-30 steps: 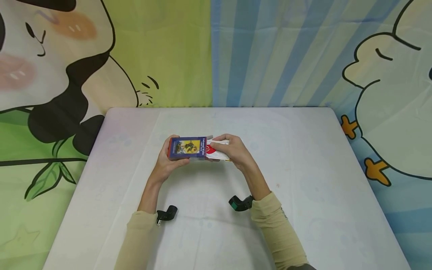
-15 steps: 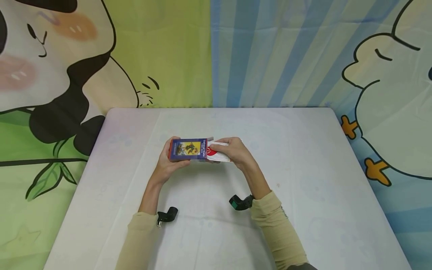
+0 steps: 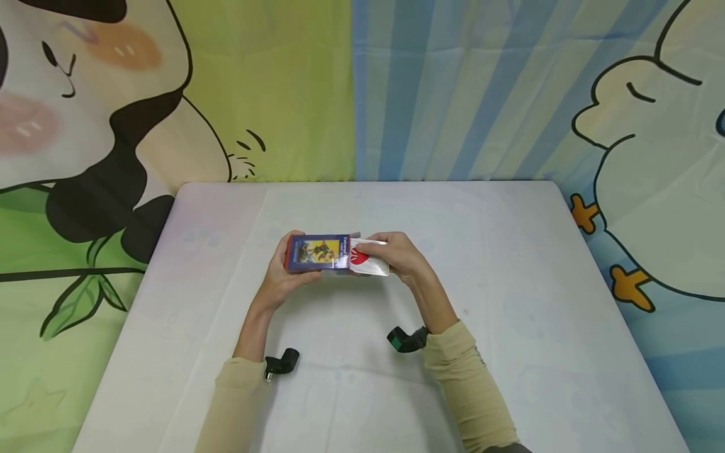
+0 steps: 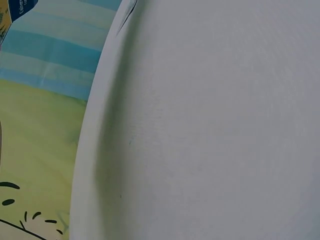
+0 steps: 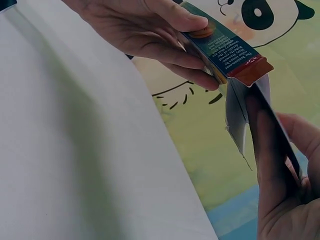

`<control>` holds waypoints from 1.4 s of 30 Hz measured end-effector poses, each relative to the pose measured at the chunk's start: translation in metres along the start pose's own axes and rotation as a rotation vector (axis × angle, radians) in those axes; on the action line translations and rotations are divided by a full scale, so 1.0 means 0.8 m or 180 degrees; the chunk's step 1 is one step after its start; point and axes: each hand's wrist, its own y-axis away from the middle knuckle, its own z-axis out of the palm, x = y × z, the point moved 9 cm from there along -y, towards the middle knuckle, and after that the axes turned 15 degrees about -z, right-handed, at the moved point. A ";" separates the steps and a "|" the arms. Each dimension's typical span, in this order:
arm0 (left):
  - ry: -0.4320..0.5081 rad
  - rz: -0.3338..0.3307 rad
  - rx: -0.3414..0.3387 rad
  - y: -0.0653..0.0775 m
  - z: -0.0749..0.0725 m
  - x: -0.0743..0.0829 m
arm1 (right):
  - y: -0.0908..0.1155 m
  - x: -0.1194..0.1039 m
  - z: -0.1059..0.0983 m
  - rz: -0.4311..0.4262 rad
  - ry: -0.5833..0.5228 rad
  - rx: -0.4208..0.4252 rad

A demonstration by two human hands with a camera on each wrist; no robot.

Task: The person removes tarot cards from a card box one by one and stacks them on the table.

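My left hand [image 3: 279, 277] grips the left end of a blue tarot card box [image 3: 320, 253] with red edges and a yellow picture, held above the table. A white packet with a red mark [image 3: 370, 267] sticks out of the box's right end. The fingers of my right hand [image 3: 403, 257] pinch this packet, thumb on top. In the right wrist view, the box [image 5: 220, 50] shows a red-brown flap at its end, with white paper hanging below. There my right hand [image 5: 285, 195] holds a thin dark-looking piece. Only a corner of the box [image 4: 22, 7] enters the left wrist view.
A white-covered table [image 3: 510, 283] lies beneath both hands. Behind it hangs a cartoon curtain [image 3: 283, 88]. Black wrist cameras sit by each sleeve, the left camera [image 3: 282, 363] and the right camera [image 3: 408, 340].
Both hands and the box have shifted slightly toward the person and a little to the right. The grip on the box and the pinch on the packet stay the same.
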 end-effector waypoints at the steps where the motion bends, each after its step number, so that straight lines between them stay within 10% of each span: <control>1: -0.0003 -0.0002 -0.0001 0.001 0.001 0.001 | 0.000 0.000 0.000 0.0004 -0.0024 0.0006; 14: -0.0025 0.0026 -0.0031 -0.001 0.000 0.000 | -0.001 0.005 0.003 0.0000 -0.0493 -0.0094; 42: -0.0123 0.0037 0.0037 0.000 0.000 -0.006 | 0.011 -0.004 0.001 -0.0139 -0.0345 -0.0509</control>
